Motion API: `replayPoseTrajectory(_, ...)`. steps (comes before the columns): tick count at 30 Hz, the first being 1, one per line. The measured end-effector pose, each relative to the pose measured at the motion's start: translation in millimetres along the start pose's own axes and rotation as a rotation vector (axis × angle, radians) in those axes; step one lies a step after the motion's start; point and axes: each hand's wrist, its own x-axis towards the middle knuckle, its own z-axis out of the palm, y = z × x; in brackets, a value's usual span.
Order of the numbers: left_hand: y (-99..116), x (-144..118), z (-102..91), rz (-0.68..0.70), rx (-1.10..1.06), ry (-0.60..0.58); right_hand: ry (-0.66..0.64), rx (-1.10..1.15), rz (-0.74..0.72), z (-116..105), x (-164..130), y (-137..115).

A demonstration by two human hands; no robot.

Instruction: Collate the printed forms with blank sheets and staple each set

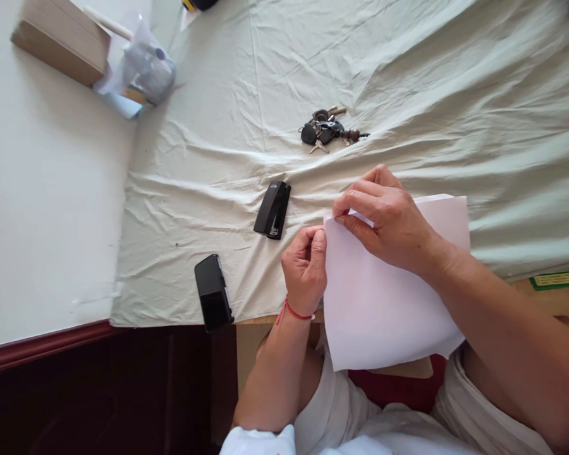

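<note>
A stack of white paper sheets (384, 309) lies over the near edge of a table covered by a pale green cloth (408, 76). My left hand (305, 268) pinches the sheets' upper left edge between thumb and fingers; a red string circles its wrist. My right hand (386, 218) rests on top of the sheets, its fingertips gripping the same corner. A black stapler (272, 210) lies on the cloth just left of my hands.
A black phone (213, 301) sits at the cloth's near edge. A bunch of keys (328, 129) lies further back. A wooden box (61, 39) and a plastic bag with items (142, 72) are at the far left by the white wall.
</note>
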Motion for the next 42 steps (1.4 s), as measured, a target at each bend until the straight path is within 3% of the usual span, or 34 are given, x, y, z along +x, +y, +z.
replayPoseTrajectory(42,-7.6,-2.9,5.6,0.109,0.122,0.008,-0.030,0.122,0.028,-7.4,2.2,8.0)
